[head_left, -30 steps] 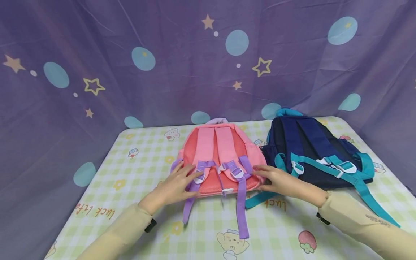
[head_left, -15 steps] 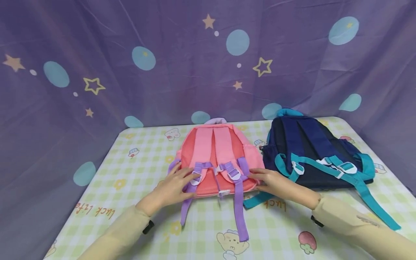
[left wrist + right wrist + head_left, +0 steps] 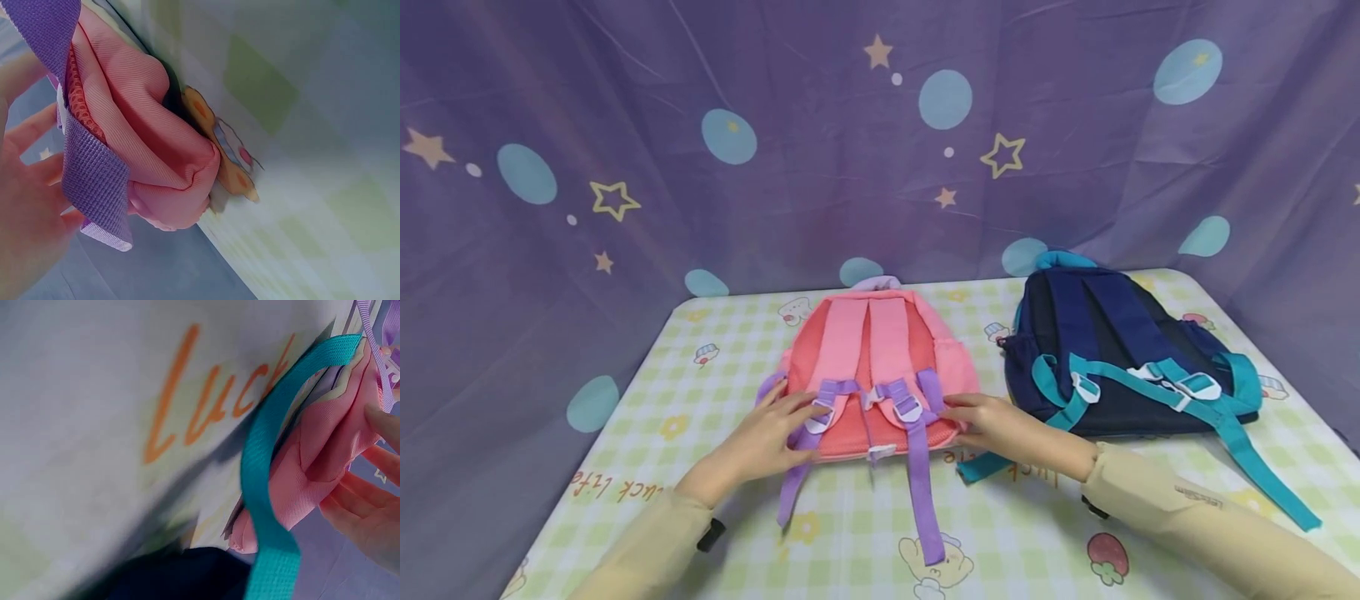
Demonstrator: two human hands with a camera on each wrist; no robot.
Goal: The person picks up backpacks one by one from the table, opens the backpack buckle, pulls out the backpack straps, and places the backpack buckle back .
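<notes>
A pink backpack (image 3: 880, 342) lies straps-up in the middle of the table, with purple webbing straps (image 3: 925, 492) and white buckles. My left hand (image 3: 756, 437) is at its lower left corner, fingers spread over the strap area. In the left wrist view those spread fingers are partly behind the purple strap (image 3: 94, 175). My right hand (image 3: 1000, 429) touches the lower right side with fairly straight fingers. In the right wrist view the right hand's thumb and fingers (image 3: 356, 503) rest against the pink side fabric (image 3: 312, 456); some fingertips are hidden.
A navy backpack (image 3: 1037, 383) with teal straps lies to the right. One teal strap end (image 3: 981, 467) reaches under my right forearm. A green-checked cloth (image 3: 737, 533) covers the table, and a purple curtain (image 3: 820, 208) hangs behind it.
The pink backpack has slid left along the table, and both hands have moved left with it. The gap to the navy backpack has grown; that one has stayed in place.
</notes>
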